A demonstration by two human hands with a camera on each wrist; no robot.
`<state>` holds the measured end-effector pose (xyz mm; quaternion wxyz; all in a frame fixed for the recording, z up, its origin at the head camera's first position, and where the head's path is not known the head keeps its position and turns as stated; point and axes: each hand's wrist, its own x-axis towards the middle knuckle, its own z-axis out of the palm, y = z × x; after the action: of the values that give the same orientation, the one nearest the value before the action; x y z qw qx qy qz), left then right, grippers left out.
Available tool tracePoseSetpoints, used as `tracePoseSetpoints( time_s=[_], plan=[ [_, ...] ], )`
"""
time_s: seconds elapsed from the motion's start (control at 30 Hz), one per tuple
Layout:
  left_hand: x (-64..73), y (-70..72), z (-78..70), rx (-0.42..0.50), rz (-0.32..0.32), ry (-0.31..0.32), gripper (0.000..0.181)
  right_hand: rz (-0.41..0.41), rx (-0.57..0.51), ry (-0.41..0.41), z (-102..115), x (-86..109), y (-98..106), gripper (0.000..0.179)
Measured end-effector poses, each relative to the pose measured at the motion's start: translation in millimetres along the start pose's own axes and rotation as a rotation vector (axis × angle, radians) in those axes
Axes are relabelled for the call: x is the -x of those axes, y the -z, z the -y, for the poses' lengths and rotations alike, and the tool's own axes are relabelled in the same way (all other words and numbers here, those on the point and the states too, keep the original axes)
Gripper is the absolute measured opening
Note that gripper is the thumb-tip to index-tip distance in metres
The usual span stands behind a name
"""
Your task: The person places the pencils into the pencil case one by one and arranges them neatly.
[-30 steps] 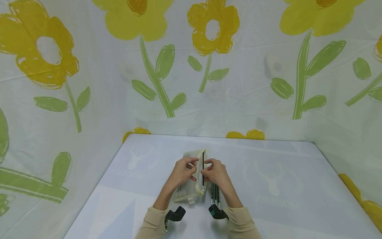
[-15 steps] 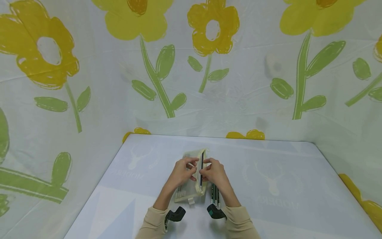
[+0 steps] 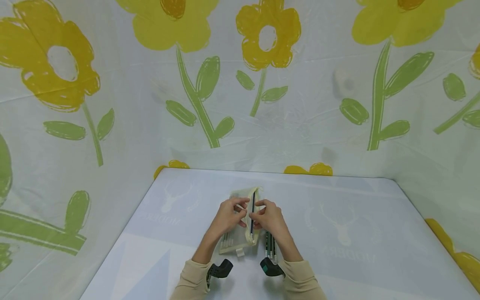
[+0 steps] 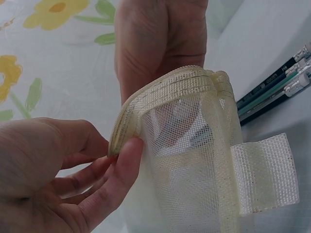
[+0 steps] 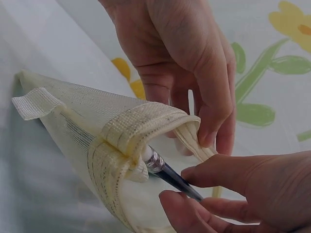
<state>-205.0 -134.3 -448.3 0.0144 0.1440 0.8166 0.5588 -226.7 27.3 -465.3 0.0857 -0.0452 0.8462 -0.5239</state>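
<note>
A pale yellow mesh pencil case (image 3: 237,239) lies on the table with its zipped mouth spread apart. My left hand (image 3: 228,216) pinches one zipper edge (image 4: 127,114) between thumb and fingers. My right hand (image 3: 271,216) holds a dark pencil (image 5: 176,180) between thumb and fingers. The pencil lies lengthwise in the mouth, its white eraser and metal ferrule close to the zipper's end in the right wrist view. Through the mesh, several light-ended sticks (image 3: 226,241) show at the case's left side.
Several dark green pencils (image 3: 270,246) lie side by side on the table (image 3: 367,258), right of the case and partly under my right wrist. A white fabric tab (image 4: 266,174) sticks out from the case's near end. A flower-printed curtain (image 3: 300,125) stands behind the table.
My right hand and the pencil have shifted slightly left, further into the case's mouth. The left hand keeps its place on the zipper edge.
</note>
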Motion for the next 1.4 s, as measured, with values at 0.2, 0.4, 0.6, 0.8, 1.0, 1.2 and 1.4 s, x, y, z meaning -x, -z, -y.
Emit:
tracePoseSetpoints(
  time_s=[0.2,0.4,0.6,0.8,1.0,1.2,1.4],
  plan=[
    [6.7,3.4,-19.1,-0.002,0.004,0.001,0.037,0.001,-0.008,0.012,-1.8,-1.3,-2.5,0.046],
    [-3.9,-1.3,8.7,-0.003,-0.012,0.004,0.038,0.002,-0.019,0.028,-2.6,-3.8,-3.7,0.048],
    [-8.3,-1.5,20.7,-0.019,-0.018,0.003,0.038,0.014,-0.007,0.027,-4.9,-5.1,-4.4,0.051],
    [-7.5,-0.5,18.9,-0.029,-0.012,-0.008,0.038,0.002,0.007,0.017,-8.0,-3.3,-3.9,0.051],
    [-7.1,-0.5,18.6,-0.018,-0.006,-0.006,0.037,-0.013,0.059,0.023,-12.0,2.4,-1.4,0.046],
    [-7.8,-0.7,19.3,-0.010,-0.004,-0.005,0.036,-0.035,0.129,-0.018,-17.8,6.4,3.8,0.042],
    [-7.4,-1.0,19.5,-0.012,-0.006,-0.005,0.036,-0.046,0.148,-0.045,-25.6,10.3,9.7,0.041]
  ],
)
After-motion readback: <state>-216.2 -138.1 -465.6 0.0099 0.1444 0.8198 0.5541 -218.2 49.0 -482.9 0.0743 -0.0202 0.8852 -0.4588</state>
